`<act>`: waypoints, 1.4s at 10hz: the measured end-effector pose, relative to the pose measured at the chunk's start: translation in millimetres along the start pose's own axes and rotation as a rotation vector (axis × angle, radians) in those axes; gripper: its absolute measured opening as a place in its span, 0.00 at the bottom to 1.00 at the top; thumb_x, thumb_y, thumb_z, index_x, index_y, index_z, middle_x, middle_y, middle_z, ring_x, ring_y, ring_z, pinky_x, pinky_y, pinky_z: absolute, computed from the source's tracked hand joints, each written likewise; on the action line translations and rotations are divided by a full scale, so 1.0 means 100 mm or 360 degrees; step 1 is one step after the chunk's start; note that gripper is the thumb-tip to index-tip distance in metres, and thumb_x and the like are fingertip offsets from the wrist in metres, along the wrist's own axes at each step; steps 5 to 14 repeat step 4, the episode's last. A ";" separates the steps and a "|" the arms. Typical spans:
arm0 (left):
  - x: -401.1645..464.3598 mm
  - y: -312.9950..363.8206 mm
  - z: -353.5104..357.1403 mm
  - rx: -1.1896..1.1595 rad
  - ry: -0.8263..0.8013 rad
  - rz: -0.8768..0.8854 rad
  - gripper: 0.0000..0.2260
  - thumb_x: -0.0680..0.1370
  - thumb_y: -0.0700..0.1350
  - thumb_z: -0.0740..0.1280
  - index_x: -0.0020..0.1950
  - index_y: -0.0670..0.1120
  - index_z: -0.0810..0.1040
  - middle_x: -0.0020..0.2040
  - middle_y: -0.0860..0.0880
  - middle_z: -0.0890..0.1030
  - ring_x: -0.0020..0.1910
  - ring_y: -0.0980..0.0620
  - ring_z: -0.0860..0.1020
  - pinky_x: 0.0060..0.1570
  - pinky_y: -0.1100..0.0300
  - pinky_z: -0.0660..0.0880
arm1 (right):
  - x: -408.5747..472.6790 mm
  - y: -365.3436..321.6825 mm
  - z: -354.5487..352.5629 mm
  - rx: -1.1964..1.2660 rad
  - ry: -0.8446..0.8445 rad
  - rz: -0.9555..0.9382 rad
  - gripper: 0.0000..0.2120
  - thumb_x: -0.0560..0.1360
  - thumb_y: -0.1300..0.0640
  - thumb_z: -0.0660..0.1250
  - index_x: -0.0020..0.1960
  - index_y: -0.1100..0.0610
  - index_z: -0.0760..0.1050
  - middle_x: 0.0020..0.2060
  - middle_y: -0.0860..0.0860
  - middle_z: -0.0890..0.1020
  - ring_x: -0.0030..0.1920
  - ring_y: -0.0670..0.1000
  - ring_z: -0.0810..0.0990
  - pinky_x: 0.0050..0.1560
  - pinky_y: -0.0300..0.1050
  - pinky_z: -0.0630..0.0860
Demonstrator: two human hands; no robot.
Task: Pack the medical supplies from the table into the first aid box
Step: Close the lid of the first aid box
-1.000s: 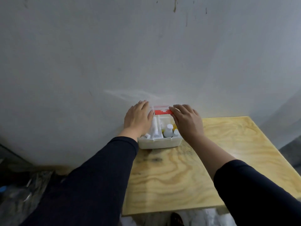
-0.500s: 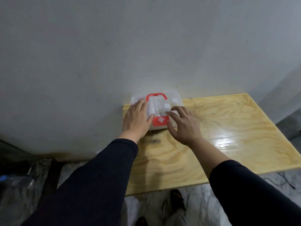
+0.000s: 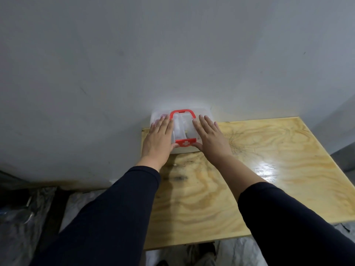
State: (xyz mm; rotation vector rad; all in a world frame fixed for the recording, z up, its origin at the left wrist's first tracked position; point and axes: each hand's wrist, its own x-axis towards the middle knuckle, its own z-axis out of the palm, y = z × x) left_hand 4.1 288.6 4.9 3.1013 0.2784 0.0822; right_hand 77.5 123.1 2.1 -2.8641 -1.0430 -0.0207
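A plain grey wall [image 3: 172, 54] fills the upper part of the view, and against it stands a pale plywood table [image 3: 269, 169] with strong grain and a bright glare patch on its right half. Below the table's near edge, crumpled clear plastic sheeting [image 3: 23, 217] covers the floor to the left.

The first aid box, a small white plastic case with a translucent lid [image 3: 182, 129], sits at the table's far left corner, its back against the wall. The lid is down over the base. A red carrying handle [image 3: 182, 113] lies flat on the lid's far part, and a red latch bearing a white cross [image 3: 185, 143] sits at the middle of the near edge. Pale shapes show faintly through the lid, too blurred to name.

The left hand [image 3: 159, 139] lies palm down on the left part of the lid, fingers straight and close together, pointing toward the wall; its thumb touches the left end of the red latch. The right hand [image 3: 209, 139] lies flat on the right part in the same manner, fingers extended and slightly spread, its thumb at the latch's right end. Neither hand grasps anything; both rest flat on the lid. Dark navy sleeves [image 3: 119, 208] cover both forearms, the right one pushed higher up the arm.
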 end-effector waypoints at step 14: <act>-0.01 -0.06 -0.16 -0.0143 -0.0061 0.0067 0.36 0.81 0.56 0.58 0.80 0.45 0.41 0.80 0.48 0.41 0.79 0.50 0.41 0.75 0.57 0.40 | 0.01 0.03 -0.35 -0.0029 -0.0167 -0.0104 0.35 0.80 0.45 0.59 0.79 0.54 0.45 0.79 0.54 0.50 0.79 0.54 0.46 0.77 0.49 0.48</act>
